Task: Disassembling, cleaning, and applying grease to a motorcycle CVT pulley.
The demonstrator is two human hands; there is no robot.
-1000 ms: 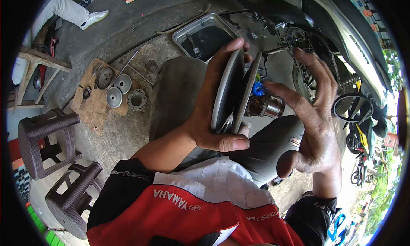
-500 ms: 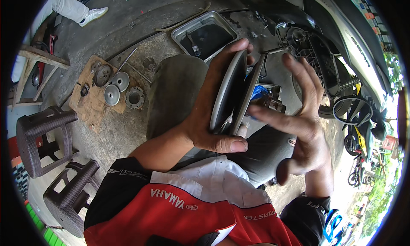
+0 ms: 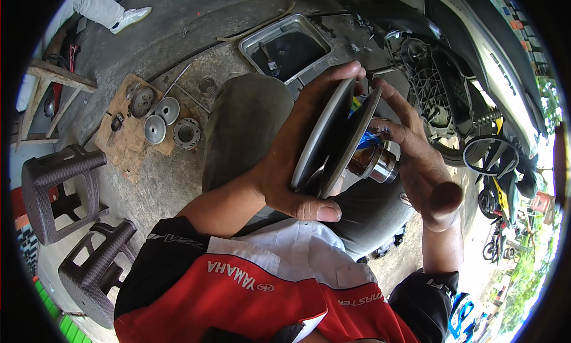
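Note:
My left hand (image 3: 279,170) grips a scooter drive pulley (image 3: 352,142), a pair of grey metal discs with a gap between them, tilted above my lap. Its thumb lies along the near edge, and its fingers reach round the far rim. From the right disc projects a short hub (image 3: 376,163), shiny at its end and smeared brown. My right hand (image 3: 425,167) is at the right disc, fingers apart: one fingertip is by the upper rim, a bent, dark-smudged finger is near the disc face, and the thumb stands away. Something blue (image 3: 369,139) shows behind the hub, its kind unclear.
Metal parts (image 3: 156,129) lie on cardboard (image 3: 119,149) at the left. Ahead is a metal tray (image 3: 242,48) holding a brush (image 3: 270,60). A scooter (image 3: 440,84) with exposed mechanics stands at the right, two brown stools (image 3: 65,161) at the left. Another person's leg (image 3: 98,10) is at upper left.
My right hand has swung up and onto the right disc, its fingers now by the rim and face. The pulley has tilted slightly, revealing the hub. My left hand keeps its hold.

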